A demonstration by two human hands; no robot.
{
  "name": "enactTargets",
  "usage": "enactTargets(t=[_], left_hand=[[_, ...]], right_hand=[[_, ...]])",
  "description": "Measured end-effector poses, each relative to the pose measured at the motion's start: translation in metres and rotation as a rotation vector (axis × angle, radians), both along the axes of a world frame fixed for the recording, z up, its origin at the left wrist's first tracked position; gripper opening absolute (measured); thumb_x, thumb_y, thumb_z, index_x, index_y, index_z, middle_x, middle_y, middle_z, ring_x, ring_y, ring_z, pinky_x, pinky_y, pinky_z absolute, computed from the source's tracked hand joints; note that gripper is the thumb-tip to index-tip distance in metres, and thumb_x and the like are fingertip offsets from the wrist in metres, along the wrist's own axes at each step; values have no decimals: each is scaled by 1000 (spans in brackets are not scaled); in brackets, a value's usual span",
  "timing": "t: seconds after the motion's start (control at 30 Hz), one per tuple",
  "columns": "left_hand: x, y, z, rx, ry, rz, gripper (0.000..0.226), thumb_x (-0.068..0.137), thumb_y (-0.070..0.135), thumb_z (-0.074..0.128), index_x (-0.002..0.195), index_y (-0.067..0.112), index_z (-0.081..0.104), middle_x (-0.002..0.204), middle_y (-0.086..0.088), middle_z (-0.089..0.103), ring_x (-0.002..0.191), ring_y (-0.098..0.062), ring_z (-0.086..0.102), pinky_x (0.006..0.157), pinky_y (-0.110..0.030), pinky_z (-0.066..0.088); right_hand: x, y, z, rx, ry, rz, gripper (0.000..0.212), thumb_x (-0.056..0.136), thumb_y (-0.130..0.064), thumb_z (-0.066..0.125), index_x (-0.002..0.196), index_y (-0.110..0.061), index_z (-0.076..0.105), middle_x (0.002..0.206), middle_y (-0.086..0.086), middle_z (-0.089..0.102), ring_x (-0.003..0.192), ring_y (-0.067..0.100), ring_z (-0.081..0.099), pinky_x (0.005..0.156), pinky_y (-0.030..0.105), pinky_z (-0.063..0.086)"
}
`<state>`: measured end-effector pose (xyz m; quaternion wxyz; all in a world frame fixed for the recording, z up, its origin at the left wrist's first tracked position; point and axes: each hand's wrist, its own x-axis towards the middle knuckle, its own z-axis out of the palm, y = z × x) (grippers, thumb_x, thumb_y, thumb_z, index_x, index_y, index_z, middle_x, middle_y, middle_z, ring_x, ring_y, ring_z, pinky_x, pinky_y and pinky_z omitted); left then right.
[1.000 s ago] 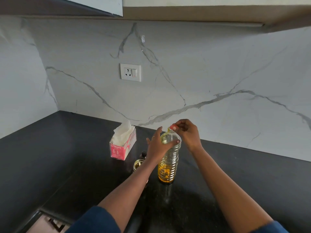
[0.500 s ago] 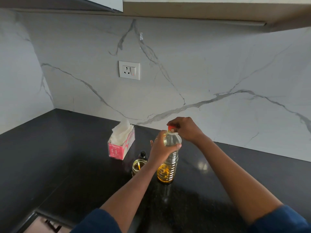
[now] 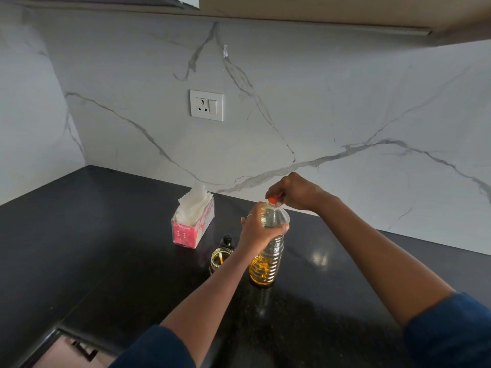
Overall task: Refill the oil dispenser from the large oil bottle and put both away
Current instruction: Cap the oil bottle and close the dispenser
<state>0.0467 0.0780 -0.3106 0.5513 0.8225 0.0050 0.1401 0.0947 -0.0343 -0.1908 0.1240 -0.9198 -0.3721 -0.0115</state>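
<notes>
— Here, what is seen on the black countertop (image 3: pixel 111 235)?

— A large oil bottle (image 3: pixel 267 257) is stood upright near the middle of the counter, with yellow oil filling only its lower part. Its shoulder is gripped by the left hand (image 3: pixel 259 229), fingers wrapped closed around the clear plastic. The red cap (image 3: pixel 273 200) at its top is pinched by the right hand (image 3: pixel 295 191), fingers curled down over it.

— And the dispenser?

— A small glass oil dispenser (image 3: pixel 220 259) is set just to the left of the bottle, partly hidden behind the left forearm; a dark stopper-like piece (image 3: pixel 227 240) is seen just behind it. Whether the two touch cannot be told.

— What else is shown?

— A pink tissue box (image 3: pixel 192 225) is placed farther back on the left, near the marble-patterned wall, where a white socket (image 3: pixel 206 105) is mounted. Dark blue sleeves are worn on both arms.
</notes>
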Motion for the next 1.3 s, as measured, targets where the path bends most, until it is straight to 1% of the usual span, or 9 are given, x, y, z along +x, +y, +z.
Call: enactTargets(t=[0.2,0.33,0.43,0.5,0.57,0.67,0.8,1.07,1.3], left_hand=[[-2,-2,-3,26,-8,31,67,68,48,74,123,31,40,119,11,50,108,-6,38,109,-52,27],[-3,-1,-2,42,-11,7,71,68,51,73,128,32,38,131,10,49,127,-13,40,114,-53,12],[-4,-1,-2,25,-2,-1,74,68,51,73,130,32,36,132,10,48,126,-12,40,114,-54,16],[-4,-2,-2,24,0,16,70,69,50,72,126,33,36,127,11,49,118,-7,39,113,-53,19],[-2,-2,-3,37,-2,27,67,69,50,72,124,33,37,122,12,49,111,-3,37,113,-53,17],[-1,-1,-4,37,-11,22,68,69,51,72,125,33,37,120,14,48,110,-4,38,111,-52,25],[-2,-2,-5,45,-21,29,66,70,50,72,123,32,38,124,10,51,118,-10,44,114,-51,16],[-3,-1,-5,37,-25,13,72,69,52,72,128,34,35,131,11,47,127,-12,39,114,-47,2],[1,-1,-7,48,16,20,69,69,53,71,124,34,36,128,8,49,123,-14,43,114,-46,8]], right_hand=[[5,10,-2,-189,-93,-145,32,88,-33,58,102,-7,69,103,11,65,92,26,61,72,29,47],[8,12,1,-229,-144,-214,52,80,-56,61,75,-4,57,71,5,53,65,22,51,56,27,37],[8,10,4,-204,-115,-263,61,76,-63,61,54,-10,39,55,0,43,50,17,46,51,26,35],[7,8,8,-120,-16,-281,63,73,-66,60,55,-7,51,49,1,52,46,13,51,54,26,42],[6,5,13,-34,85,-238,50,76,-57,65,71,-7,67,54,-1,62,55,10,59,57,21,41],[3,4,17,-61,97,-151,22,77,-28,71,97,-17,70,86,1,71,82,15,64,65,20,42],[2,8,11,-91,49,-184,21,78,-21,68,98,-14,71,97,7,69,82,17,59,72,24,44],[2,12,8,-146,-84,-315,50,75,-52,69,93,-6,62,86,8,61,74,23,55,63,28,39],[-4,14,20,-90,104,-171,33,76,-11,71,109,-14,67,105,3,67,90,15,59,73,22,41]])
